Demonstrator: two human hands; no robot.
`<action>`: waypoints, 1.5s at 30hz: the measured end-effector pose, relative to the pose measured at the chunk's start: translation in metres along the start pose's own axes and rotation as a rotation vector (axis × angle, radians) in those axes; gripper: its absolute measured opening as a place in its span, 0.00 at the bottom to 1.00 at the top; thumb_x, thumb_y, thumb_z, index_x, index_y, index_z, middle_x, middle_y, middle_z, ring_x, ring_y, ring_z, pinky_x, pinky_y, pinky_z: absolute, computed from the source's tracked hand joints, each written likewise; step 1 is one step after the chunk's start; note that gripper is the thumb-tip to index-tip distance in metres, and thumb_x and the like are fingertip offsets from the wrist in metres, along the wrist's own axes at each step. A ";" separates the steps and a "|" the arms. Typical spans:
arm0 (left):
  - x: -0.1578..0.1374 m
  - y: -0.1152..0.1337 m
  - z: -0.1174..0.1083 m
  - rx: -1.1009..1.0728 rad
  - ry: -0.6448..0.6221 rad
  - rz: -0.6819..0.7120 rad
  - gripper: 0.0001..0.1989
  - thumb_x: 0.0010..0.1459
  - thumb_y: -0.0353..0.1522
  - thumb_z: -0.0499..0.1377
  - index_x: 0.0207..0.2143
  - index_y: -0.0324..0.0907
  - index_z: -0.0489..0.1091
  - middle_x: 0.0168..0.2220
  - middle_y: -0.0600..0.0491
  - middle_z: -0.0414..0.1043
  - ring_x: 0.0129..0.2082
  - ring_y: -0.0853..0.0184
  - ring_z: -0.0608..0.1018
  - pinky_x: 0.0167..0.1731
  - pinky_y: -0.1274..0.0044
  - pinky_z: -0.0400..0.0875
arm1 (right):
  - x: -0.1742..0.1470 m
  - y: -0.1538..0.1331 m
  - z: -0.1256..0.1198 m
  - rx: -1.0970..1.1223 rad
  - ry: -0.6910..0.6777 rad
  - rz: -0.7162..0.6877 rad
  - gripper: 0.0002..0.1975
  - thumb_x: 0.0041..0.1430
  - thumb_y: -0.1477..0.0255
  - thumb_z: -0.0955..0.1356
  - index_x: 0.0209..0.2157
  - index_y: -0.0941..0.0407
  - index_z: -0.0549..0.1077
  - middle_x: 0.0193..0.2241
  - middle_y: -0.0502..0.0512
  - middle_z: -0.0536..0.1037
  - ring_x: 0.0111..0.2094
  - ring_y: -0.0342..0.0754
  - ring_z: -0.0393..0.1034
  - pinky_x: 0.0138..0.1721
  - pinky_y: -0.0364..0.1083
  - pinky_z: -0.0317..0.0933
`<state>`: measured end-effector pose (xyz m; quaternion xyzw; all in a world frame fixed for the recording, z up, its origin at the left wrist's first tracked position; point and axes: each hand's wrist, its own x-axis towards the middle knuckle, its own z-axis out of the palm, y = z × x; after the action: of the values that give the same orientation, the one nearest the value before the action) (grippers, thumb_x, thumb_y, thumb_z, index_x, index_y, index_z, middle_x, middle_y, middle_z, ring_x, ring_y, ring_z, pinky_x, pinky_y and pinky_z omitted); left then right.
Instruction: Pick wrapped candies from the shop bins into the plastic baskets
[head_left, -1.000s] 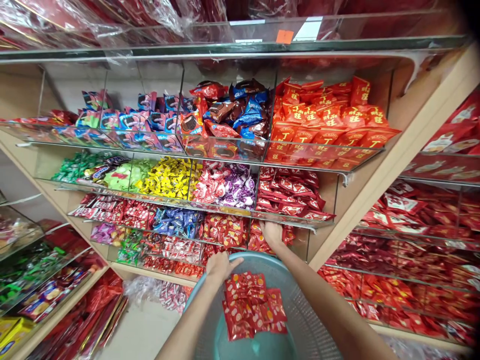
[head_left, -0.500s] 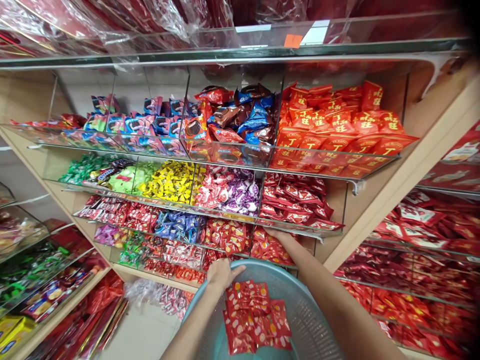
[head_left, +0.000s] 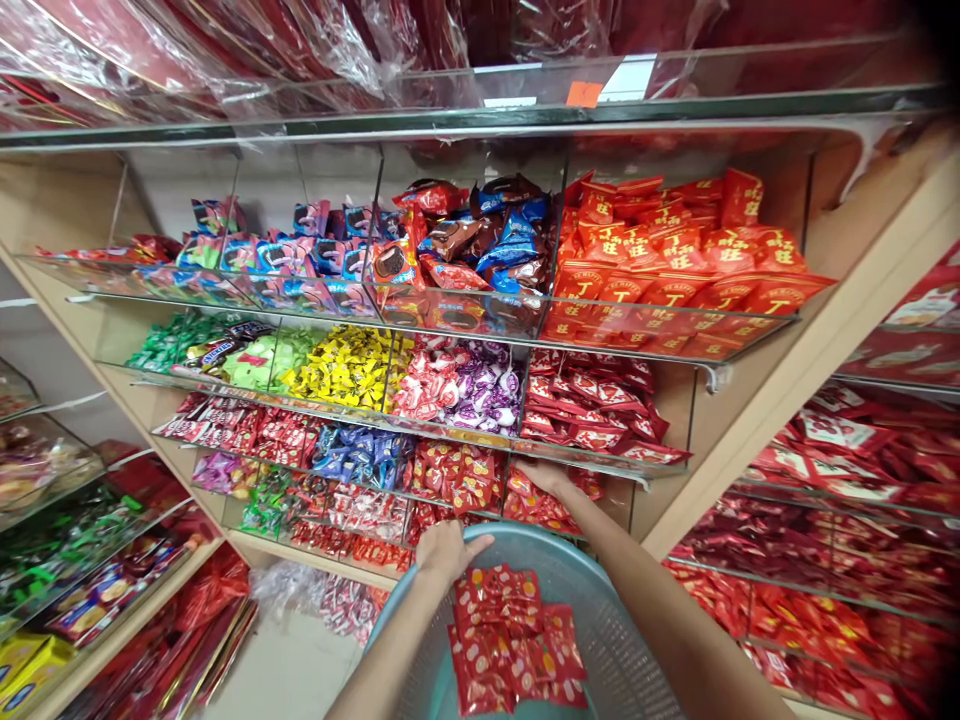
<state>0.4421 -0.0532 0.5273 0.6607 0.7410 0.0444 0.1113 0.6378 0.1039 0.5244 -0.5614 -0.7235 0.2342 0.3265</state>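
My left hand [head_left: 444,550] is closed around the far rim of a teal plastic basket [head_left: 622,620], its thumb pointing right along the edge. Inside the basket lies a small heap of red candy packets [head_left: 517,640] with pale and orange spots. My right hand [head_left: 546,478] reaches past the basket into a low shelf compartment and touches similar red packets [head_left: 525,505] there. Its fingertips are partly hidden by the shelf edge and the packets, so their grip does not show clearly.
Clear-fronted shelves hold orange-red bags [head_left: 667,260], blue and brown packets [head_left: 480,235], yellow sweets [head_left: 349,365] and purple-white sweets [head_left: 487,390]. A glass shelf lip [head_left: 600,460] juts out just above my right hand. Another stocked rack [head_left: 832,530] stands at right.
My right hand has shifted slightly left among the packets in the compartment. My left hand stays on the basket rim, and the heap in the basket looks the same.
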 end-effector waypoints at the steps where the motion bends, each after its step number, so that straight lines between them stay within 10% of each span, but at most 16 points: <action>1: 0.000 0.000 0.000 0.002 -0.001 0.000 0.43 0.44 0.62 0.38 0.34 0.37 0.73 0.35 0.40 0.75 0.38 0.51 0.75 0.38 0.65 0.68 | -0.002 0.004 0.002 -0.050 -0.021 -0.017 0.22 0.47 0.56 0.67 0.43 0.50 0.72 0.43 0.53 0.74 0.49 0.57 0.63 0.52 0.53 0.52; 18: 0.002 0.000 0.001 -0.003 -0.001 0.012 0.41 0.46 0.60 0.39 0.35 0.36 0.73 0.36 0.39 0.75 0.39 0.50 0.75 0.39 0.64 0.68 | -0.052 0.006 0.008 -0.418 0.123 -0.055 0.34 0.52 0.55 0.62 0.57 0.57 0.54 0.53 0.65 0.62 0.53 0.59 0.54 0.49 0.57 0.48; 32: -0.002 0.002 -0.006 0.005 -0.016 0.015 0.42 0.46 0.61 0.39 0.37 0.35 0.72 0.37 0.40 0.74 0.40 0.51 0.74 0.40 0.65 0.67 | -0.084 -0.010 0.009 -0.576 0.368 -0.082 0.29 0.52 0.51 0.60 0.50 0.57 0.61 0.43 0.61 0.65 0.46 0.56 0.56 0.46 0.54 0.46; 45: -0.001 0.001 -0.004 0.022 0.001 0.022 0.43 0.44 0.62 0.37 0.36 0.37 0.73 0.36 0.41 0.75 0.39 0.51 0.75 0.38 0.65 0.68 | -0.076 -0.026 0.020 -0.248 0.165 0.036 0.32 0.51 0.63 0.63 0.57 0.54 0.51 0.49 0.59 0.65 0.49 0.56 0.55 0.46 0.53 0.49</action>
<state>0.4426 -0.0532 0.5315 0.6700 0.7342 0.0377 0.1032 0.6180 0.0243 0.5138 -0.6277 -0.7074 0.1020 0.3085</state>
